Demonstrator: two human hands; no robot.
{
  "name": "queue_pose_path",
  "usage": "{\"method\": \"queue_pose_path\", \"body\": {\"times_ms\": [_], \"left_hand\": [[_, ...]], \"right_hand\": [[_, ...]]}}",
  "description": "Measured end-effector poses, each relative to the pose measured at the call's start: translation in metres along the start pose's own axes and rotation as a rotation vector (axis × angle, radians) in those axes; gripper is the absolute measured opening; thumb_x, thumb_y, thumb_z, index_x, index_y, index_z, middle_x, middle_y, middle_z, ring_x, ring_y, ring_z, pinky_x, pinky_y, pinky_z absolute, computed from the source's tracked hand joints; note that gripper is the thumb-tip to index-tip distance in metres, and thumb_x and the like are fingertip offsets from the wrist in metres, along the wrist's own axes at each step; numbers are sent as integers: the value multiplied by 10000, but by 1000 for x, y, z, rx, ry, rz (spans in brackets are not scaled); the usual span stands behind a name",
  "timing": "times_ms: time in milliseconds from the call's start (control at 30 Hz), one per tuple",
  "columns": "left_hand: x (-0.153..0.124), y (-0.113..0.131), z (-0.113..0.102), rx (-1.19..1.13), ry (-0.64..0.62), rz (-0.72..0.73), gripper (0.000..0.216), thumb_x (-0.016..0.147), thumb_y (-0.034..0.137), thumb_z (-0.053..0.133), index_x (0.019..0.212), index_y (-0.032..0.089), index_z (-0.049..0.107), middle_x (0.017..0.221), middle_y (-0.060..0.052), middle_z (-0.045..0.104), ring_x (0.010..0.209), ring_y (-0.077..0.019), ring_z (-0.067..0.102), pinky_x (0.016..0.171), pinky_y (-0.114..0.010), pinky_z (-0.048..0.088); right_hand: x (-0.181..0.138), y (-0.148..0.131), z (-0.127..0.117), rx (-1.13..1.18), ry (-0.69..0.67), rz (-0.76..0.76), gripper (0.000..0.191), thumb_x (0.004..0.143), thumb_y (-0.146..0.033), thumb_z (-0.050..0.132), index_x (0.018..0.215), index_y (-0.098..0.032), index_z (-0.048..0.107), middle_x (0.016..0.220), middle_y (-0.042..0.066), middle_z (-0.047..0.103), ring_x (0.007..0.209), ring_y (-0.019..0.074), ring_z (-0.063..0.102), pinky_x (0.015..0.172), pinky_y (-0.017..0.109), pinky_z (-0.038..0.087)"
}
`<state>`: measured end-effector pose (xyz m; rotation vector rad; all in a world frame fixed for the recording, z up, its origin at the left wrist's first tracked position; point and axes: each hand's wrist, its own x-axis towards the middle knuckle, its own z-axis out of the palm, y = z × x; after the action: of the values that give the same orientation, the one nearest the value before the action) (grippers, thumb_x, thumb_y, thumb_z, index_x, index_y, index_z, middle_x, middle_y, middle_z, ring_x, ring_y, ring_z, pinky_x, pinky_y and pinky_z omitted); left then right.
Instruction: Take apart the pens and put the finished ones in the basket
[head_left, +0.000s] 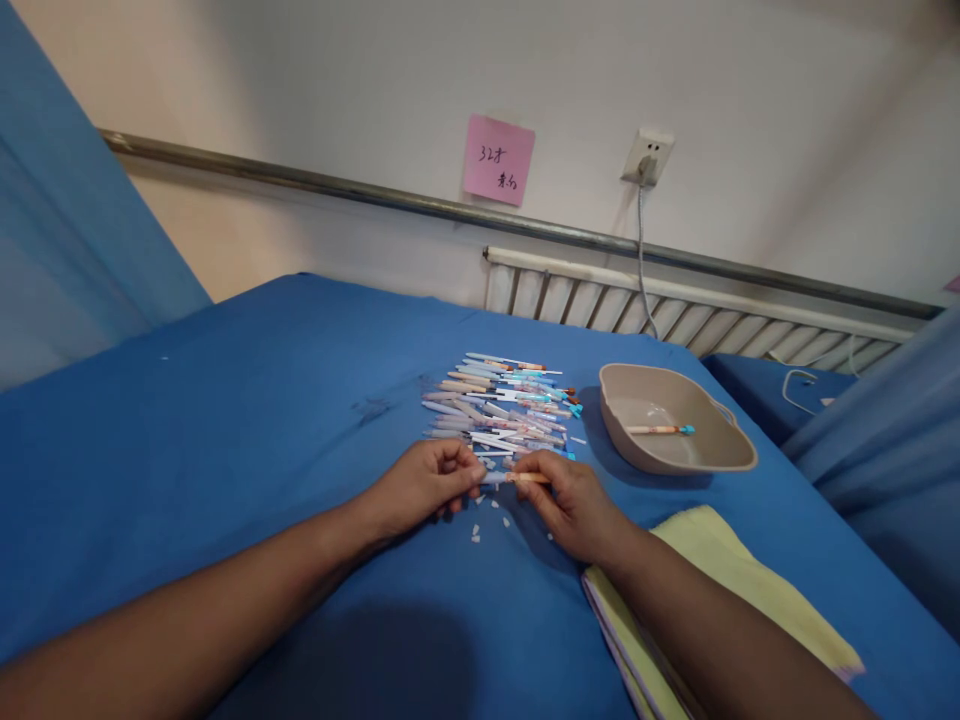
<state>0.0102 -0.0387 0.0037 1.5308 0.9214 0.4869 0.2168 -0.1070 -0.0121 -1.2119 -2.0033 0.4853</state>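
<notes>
Between my two hands a pen lies level, its one end pale blue-grey and its other end orange. My left hand pinches the pale end with closed fingers. Around the orange end the fingers of my right hand are closed. Just beyond them a pile of pen parts covers the blue cloth: barrels, thin white refills and small teal and brown pieces. Small white bits are scattered under and near my hands.
A beige basin stands at the right, with one orange and white pen in it. A folded yellow towel lies under my right forearm. Behind the blue-covered surface are a radiator and a wall rail.
</notes>
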Motion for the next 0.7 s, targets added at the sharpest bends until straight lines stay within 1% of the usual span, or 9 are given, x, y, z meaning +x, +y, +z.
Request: {"method": "queue_pose_path", "body": {"times_ms": [100,167,233,300,400,467,567,633,700], "left_hand": [[0,1,1,-147,53,50,416,627,362,761,918,166,539,776,1,626,584,-91,555,485,-183,415],[0,1,2,-184,30,-16,413,708,447,682,971,171,522,812,-25,641,566,-104,564,447,-195,409],[1,0,2,-167,-9,-80,370,783,508,574,881,153,537,703,-19,627,473,-91,516,397,-193,368],[1,0,2,-157,-6,-56,335,738,463,641,779,146,541,620,9,588,461,-76,491,423,-190,379],[0,2,1,-204,58,40,388,593,315,783,868,160,557,738,8,621,612,-97,564,535,-196,440],[-1,3,1,-208,56,2,406,655,382,736,944,167,549,784,-14,639,619,-112,578,509,-206,436],[0,2,1,-162,-3,-73,361,768,494,593,842,143,552,682,-17,623,492,-93,518,426,-201,378],[0,1,1,-140,-1,-36,320,722,434,660,782,139,552,666,-1,609,505,-81,510,464,-198,390],[1,1,1,-138,38,31,306,644,334,741,802,143,561,703,10,611,578,-87,537,540,-201,416]], "right_hand": [[0,1,0,4,8,21,125,903,-217,479,1006,-201,547,859,28,651,784,143,601,704,251,442],[0,2,1,7,10,30,125,902,-219,479,1004,-203,548,863,28,653,785,144,601,705,253,443],[0,3,0,4,8,36,128,902,-223,478,1007,-203,549,869,30,656,789,147,602,705,255,444],[-1,2,0,-1,8,38,133,903,-223,477,1012,-204,550,870,31,658,791,147,605,708,257,445],[0,2,-1,-3,15,44,133,905,-221,472,1011,-202,549,866,33,662,791,150,609,713,260,447],[0,2,-1,-4,20,48,135,906,-220,468,1014,-201,547,863,35,665,790,152,612,714,264,448],[-1,3,0,-10,18,34,137,901,-217,474,1016,-201,548,874,39,664,798,158,613,715,269,450],[-1,3,0,-6,23,31,132,896,-214,480,1009,-204,548,876,39,664,799,160,615,713,271,452],[-1,2,-1,7,37,42,125,895,-218,480,1000,-209,547,871,35,664,793,161,620,708,273,456]]}}
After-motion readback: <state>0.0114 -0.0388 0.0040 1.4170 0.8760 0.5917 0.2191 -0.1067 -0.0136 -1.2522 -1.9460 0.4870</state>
